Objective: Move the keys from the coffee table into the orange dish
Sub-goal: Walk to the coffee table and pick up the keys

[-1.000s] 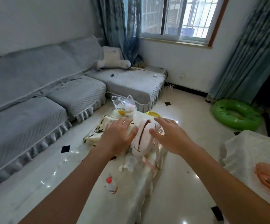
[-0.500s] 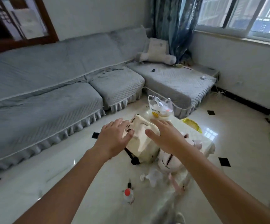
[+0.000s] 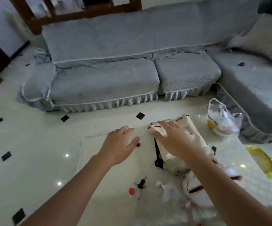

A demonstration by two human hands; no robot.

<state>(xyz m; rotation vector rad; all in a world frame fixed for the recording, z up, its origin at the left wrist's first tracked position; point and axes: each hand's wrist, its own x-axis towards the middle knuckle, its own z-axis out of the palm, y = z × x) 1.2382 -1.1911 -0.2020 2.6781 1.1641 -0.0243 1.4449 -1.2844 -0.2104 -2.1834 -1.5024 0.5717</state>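
Note:
A small dark bunch that looks like the keys (image 3: 141,184) lies on the pale coffee table (image 3: 115,207), beside a bottle with a red cap (image 3: 132,191). My left hand (image 3: 119,145) hovers open over the table, palm down, well beyond the keys and touching nothing. A tiny dark object (image 3: 138,144) sits by its thumb. My right hand (image 3: 172,138) rests flat with spread fingers on a cream fabric bag (image 3: 183,128) with black trim. The orange dish is out of view.
A white round bag with a pink strap (image 3: 195,191) and crumpled tissue (image 3: 167,190) lie near my right forearm. A clear plastic bag (image 3: 221,119) and a yellow item (image 3: 262,162) sit to the right. A grey sofa (image 3: 102,82) runs behind the table.
My view has swung left and down, losing the window and the orange dish. Both hands moved from the white round bag to the cream bag; my left hand now hovers left of it.

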